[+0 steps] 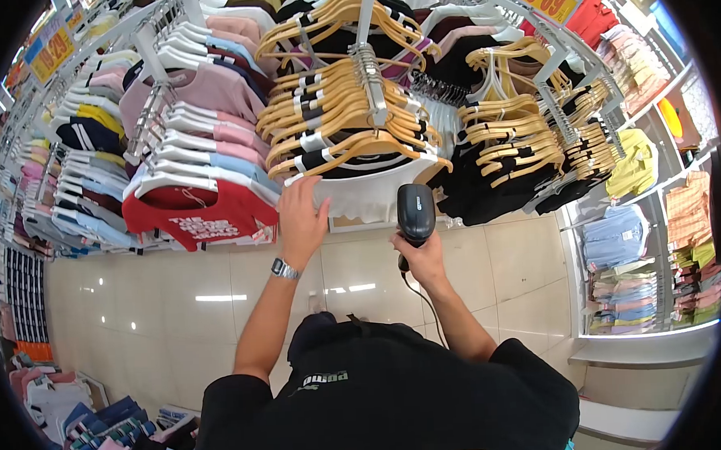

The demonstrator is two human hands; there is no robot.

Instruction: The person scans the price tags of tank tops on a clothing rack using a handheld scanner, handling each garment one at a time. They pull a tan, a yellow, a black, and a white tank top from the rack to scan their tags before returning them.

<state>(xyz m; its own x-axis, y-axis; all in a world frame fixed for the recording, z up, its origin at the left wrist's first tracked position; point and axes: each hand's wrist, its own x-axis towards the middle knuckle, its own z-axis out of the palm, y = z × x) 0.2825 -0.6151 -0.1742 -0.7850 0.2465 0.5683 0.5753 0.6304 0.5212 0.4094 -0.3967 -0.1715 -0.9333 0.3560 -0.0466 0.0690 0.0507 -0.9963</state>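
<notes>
My right hand is wrapped round the handle of a black barcode scanner, whose head points away from me toward the rack. A cable runs down from the scanner's handle past my forearm. My left hand, with a watch on its wrist, lies at the left side of a white shirt. Its fingers are stretched out and the thumb stands apart; the fingertips reach the shirt's shoulder. That shirt hangs at the front of a row on a wooden hanger.
Left of the white shirt hangs a red printed shirt on a white hanger. Black garments hang to the right on wooden hangers. Metal rack arms stick out toward me. Shelves with folded shirts stand at the right, above a tiled floor.
</notes>
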